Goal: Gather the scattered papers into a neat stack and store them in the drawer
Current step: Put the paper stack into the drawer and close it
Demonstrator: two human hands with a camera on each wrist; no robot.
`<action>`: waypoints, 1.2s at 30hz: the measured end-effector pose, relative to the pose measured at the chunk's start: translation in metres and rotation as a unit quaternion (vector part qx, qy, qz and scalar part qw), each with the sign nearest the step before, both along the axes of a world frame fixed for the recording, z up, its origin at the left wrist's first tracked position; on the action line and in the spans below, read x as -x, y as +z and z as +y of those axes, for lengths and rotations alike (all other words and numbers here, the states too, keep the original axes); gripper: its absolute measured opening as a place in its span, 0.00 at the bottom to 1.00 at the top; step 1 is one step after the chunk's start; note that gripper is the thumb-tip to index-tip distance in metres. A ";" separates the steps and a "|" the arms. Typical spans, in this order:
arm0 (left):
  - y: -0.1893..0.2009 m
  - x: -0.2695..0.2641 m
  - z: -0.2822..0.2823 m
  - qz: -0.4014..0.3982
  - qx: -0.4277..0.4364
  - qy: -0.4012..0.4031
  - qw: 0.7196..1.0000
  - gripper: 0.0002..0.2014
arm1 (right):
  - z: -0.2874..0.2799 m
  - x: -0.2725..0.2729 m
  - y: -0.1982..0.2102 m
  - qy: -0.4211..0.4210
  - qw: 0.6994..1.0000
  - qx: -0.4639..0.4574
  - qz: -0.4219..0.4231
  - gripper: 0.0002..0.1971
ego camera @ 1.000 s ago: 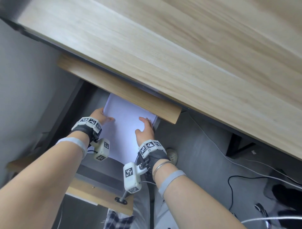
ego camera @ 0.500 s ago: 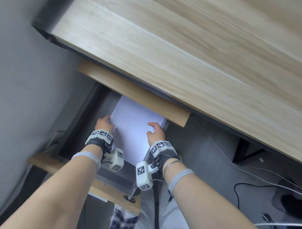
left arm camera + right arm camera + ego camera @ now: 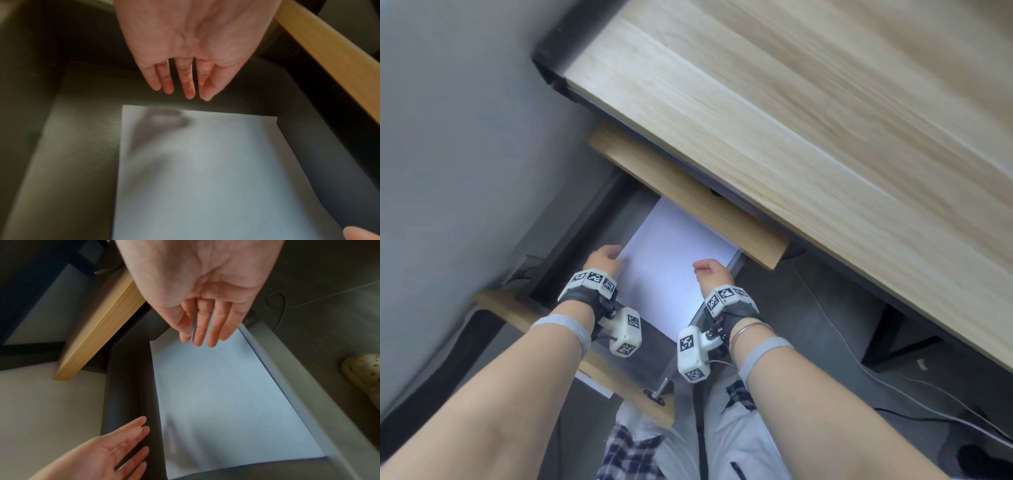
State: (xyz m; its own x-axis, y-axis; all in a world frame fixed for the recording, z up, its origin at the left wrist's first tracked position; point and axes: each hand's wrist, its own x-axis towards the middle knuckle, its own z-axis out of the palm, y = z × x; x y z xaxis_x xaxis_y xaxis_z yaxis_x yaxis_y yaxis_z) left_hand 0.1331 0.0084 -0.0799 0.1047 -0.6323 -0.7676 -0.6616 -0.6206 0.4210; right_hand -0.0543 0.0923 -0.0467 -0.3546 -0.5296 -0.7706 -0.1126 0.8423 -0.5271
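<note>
Papers lie in the drawer under the desk; both hands' fingers straight, holding nothing.

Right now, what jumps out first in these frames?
The white paper stack lying flat in the open dark drawer under the pale wooden desk top. Both hands are open above it: the left hand near its left edge, the right hand over its far right corner, neither gripping. A pale perforated shoe sits on the floor right of the drawer.
</note>
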 end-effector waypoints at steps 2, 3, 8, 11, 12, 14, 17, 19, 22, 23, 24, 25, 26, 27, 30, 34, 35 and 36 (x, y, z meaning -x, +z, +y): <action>0.013 -0.014 0.010 -0.007 0.003 0.006 1.000 0.19 | 0.002 -0.003 0.007 0.011 1.000 -0.010 -0.015 0.15; 0.018 -0.023 0.016 -0.016 0.014 0.009 1.000 0.17 | 0.004 -0.005 0.011 0.010 0.999 -0.015 -0.029 0.14; 0.049 -0.065 0.051 -0.042 0.028 0.066 0.997 0.10 | 0.001 -0.023 0.032 0.027 0.998 -0.029 -0.044 0.12; 0.057 -0.090 0.074 -0.073 0.019 0.100 0.992 0.10 | -0.003 -0.038 0.038 0.051 0.997 -0.031 -0.049 0.17; 0.058 -0.098 0.083 -0.085 0.016 0.116 0.990 0.09 | -0.003 -0.044 0.040 0.063 0.996 -0.035 -0.048 0.18; 0.059 -0.107 0.098 -0.113 0.012 0.145 0.983 0.08 | -0.003 -0.053 0.042 0.079 0.995 -0.037 -0.045 0.18; 0.057 -0.114 0.122 -0.141 -0.019 0.164 0.976 0.07 | 0.001 -0.063 0.041 0.105 0.993 -0.039 -0.044 0.16; 0.053 -0.114 0.136 -0.139 -0.051 0.165 0.975 0.13 | 0.006 -0.067 0.037 0.116 0.991 -0.042 -0.047 0.16; 0.037 -0.110 0.148 -0.119 -0.102 0.139 0.978 0.27 | 0.015 -0.067 0.029 0.123 0.990 -0.046 -0.040 0.15; 0.032 -0.108 0.150 -0.110 -0.108 0.135 0.979 0.30 | 0.018 -0.065 0.026 0.124 0.990 -0.049 -0.040 0.16; 0.028 -0.104 0.151 -0.104 -0.108 0.135 0.979 0.32 | 0.021 -0.063 0.022 0.122 0.990 -0.052 -0.041 0.17; 0.025 -0.100 0.151 -0.100 -0.099 0.138 0.980 0.31 | 0.024 -0.060 0.019 0.119 0.990 -0.055 -0.041 0.18; 0.024 -0.097 0.150 -0.103 -0.090 0.138 0.981 0.29 | 0.026 -0.057 0.016 0.117 0.991 -0.056 -0.041 0.18; 0.024 -0.093 0.149 -0.110 -0.082 0.132 0.982 0.26 | 0.028 -0.054 0.014 0.116 0.991 -0.057 -0.042 0.17; 0.028 -0.086 0.144 -0.130 -0.088 0.109 0.982 0.20 | 0.032 -0.043 0.010 0.106 0.992 -0.057 -0.039 0.15; 0.028 -0.079 0.135 -0.142 -0.084 0.088 0.982 0.19 | 0.034 -0.027 0.005 0.083 0.994 -0.057 -0.037 0.14; 0.027 -0.077 0.132 -0.144 -0.083 0.078 0.983 0.20 | 0.034 -0.022 0.004 0.075 0.995 -0.057 -0.037 0.13; 0.026 -0.074 0.129 -0.146 -0.083 0.071 0.983 0.20 | 0.035 -0.017 0.004 0.066 0.996 -0.057 -0.034 0.13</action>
